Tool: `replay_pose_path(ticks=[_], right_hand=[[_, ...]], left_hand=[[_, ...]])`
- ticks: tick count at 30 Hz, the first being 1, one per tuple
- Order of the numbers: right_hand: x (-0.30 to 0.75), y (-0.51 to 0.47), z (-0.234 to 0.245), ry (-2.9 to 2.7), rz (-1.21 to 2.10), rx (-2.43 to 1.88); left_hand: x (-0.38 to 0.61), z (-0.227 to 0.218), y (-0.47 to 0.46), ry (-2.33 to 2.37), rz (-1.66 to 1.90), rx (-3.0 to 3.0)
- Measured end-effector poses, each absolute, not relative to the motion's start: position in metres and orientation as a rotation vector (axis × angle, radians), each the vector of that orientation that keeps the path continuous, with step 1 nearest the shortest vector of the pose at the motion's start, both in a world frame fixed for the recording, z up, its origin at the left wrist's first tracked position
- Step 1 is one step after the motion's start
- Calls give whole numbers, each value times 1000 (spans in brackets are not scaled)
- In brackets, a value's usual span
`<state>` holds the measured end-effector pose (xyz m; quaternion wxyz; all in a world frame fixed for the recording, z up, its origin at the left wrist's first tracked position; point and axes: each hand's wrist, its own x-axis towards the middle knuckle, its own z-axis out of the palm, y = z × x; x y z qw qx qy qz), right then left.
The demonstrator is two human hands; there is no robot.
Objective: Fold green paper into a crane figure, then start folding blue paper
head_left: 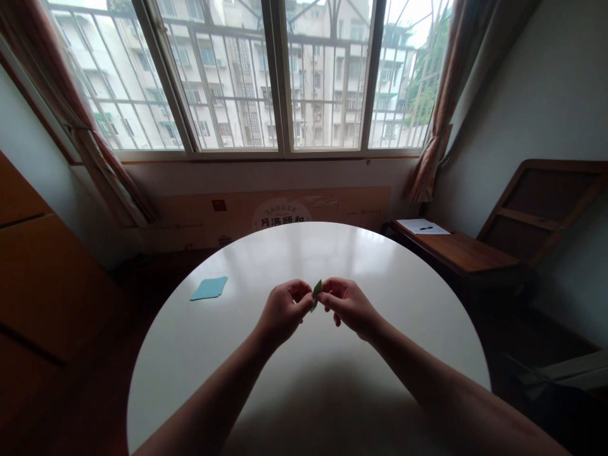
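Observation:
Above the middle of the round white table [351,253], a small green piece of folded paper [317,290] is held up between my two hands. My left hand [287,310] pinches its left side between thumb and fingers. On the other side, the fingertips of my right hand [349,304] grip its right edge. The fingers cover part of the piece, so its full shape is hidden. A small stack of light blue paper squares [209,289] lies flat on the table to the left, apart from both hands.
Beyond the table's far edge stands a printed cardboard panel [190,218] below the barred window [237,76]. At the right, a low wooden table [475,250] holds a white sheet [418,226] with a pen [426,228]. An orange-brown cabinet [47,278] rises at the left.

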<state>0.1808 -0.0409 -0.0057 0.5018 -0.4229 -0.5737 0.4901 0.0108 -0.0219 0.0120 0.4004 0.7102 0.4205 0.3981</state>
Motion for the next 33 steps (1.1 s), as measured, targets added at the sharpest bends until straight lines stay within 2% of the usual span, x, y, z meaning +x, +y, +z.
replay_pose_path(ticks=[8, 26, 33], right_hand=[[179, -40, -6, -1342, 1130, -1031], [178, -19, -30, -1279, 1225, -1082], [180, -9, -35, -1185, 1274, -1118]], left_hand=[[13, 7, -23, 1025, 962, 1864], [10, -16, -5, 1161, 949, 1964], [-1, -37, 19, 1373, 1096, 1835]])
